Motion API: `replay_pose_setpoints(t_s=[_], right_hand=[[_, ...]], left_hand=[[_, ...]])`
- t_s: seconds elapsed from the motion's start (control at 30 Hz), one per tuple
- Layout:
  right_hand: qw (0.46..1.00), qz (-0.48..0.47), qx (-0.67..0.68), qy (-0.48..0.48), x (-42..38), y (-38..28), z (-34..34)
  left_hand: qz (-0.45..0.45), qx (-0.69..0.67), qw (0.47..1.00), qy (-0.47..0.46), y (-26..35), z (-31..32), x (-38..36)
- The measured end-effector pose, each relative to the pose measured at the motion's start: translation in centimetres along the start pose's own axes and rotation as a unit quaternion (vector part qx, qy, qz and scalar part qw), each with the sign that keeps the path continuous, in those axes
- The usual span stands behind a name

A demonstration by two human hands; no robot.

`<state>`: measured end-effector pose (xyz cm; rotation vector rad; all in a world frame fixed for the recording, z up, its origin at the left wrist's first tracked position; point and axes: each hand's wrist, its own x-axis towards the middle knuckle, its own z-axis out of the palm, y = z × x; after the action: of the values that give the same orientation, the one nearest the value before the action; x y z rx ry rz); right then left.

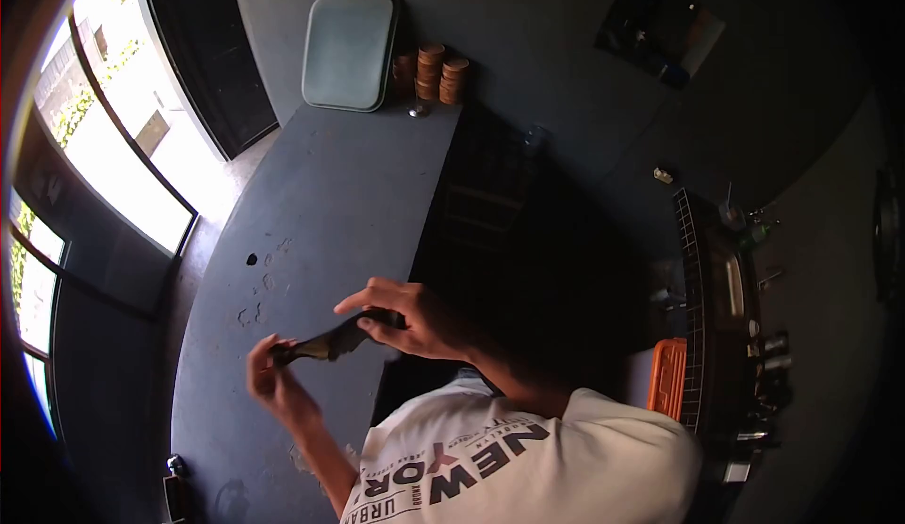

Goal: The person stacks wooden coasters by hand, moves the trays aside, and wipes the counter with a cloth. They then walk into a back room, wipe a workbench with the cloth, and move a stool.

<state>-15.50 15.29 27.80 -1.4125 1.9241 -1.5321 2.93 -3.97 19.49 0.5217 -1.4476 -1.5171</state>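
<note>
A dark, strip-like object (330,343) stretches between my two hands over the near part of the grey counter (320,204). My left hand (276,380) pinches its left end between thumb and fingertips. At the other end, my right hand (401,319) grips it with the thumb, with the index finger reaching out above it. The strip has a lighter, yellowish patch near its left part. What exactly it is, I cannot make out.
At the counter's far end stand a grey tray (349,53) and stacked brown cups (429,72). An orange crate (667,376) is at the right, beside a black wire rack (693,307). Glass doors line the left.
</note>
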Motion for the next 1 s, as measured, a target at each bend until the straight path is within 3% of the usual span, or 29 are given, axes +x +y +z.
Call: replay_pose_setpoints(t_s=[0.1, 0.23, 0.33, 0.43, 0.47, 0.57, 0.63, 0.8, 0.9, 0.93, 1.0], right_hand=[[0.993, -0.11, 0.053, 0.003, 4.3, 3.5, -2.5], [0.975, -0.203, 0.088, 0.003, 9.3, 5.3, -5.2], [0.981, -0.181, 0.074, 0.013, 12.3, 7.3, -7.5], [0.975, -0.203, 0.03, 0.08, 13.5, 9.9, -10.5], [0.982, -0.173, 0.05, 0.065, 13.5, 10.7, -12.6], [0.974, -0.148, 0.063, 0.157, 12.8, 13.7, -17.2], [0.971, -0.115, -0.002, 0.209, 11.8, 15.8, -19.4], [0.954, -0.064, -0.06, 0.285, 8.2, 19.2, -21.6], [0.961, 0.001, 0.029, 0.276, 4.6, 19.0, -21.7], [0.955, -0.018, 0.012, 0.296, 3.6, 19.3, -21.1], [0.956, 0.024, 0.035, 0.292, 0.7, 17.0, -20.3]], left_hand=[[0.019, 0.045, 0.999, 0.004, 0.7, 3.1, 2.6], [-0.045, 0.066, 0.996, -0.031, 0.6, 11.7, 4.1], [0.02, 0.064, 0.996, -0.059, -1.0, 17.8, 5.8], [-0.005, 0.154, 0.98, -0.123, -0.7, 21.9, 8.9], [-0.019, 0.213, 0.963, -0.162, -0.1, 22.8, 10.0], [-0.037, 0.327, 0.906, -0.266, 1.0, 25.9, 12.3], [-0.034, 0.354, 0.878, -0.322, 0.7, 27.7, 13.0], [-0.027, 0.242, 0.874, -0.421, -5.8, 30.1, 12.8], [-0.029, 0.175, 0.854, -0.49, -12.1, 29.7, 13.3], [-0.039, 0.154, 0.842, -0.515, -14.2, 29.6, 13.4], [-0.187, 0.01, 0.829, -0.526, -8.8, 33.5, 10.2]])
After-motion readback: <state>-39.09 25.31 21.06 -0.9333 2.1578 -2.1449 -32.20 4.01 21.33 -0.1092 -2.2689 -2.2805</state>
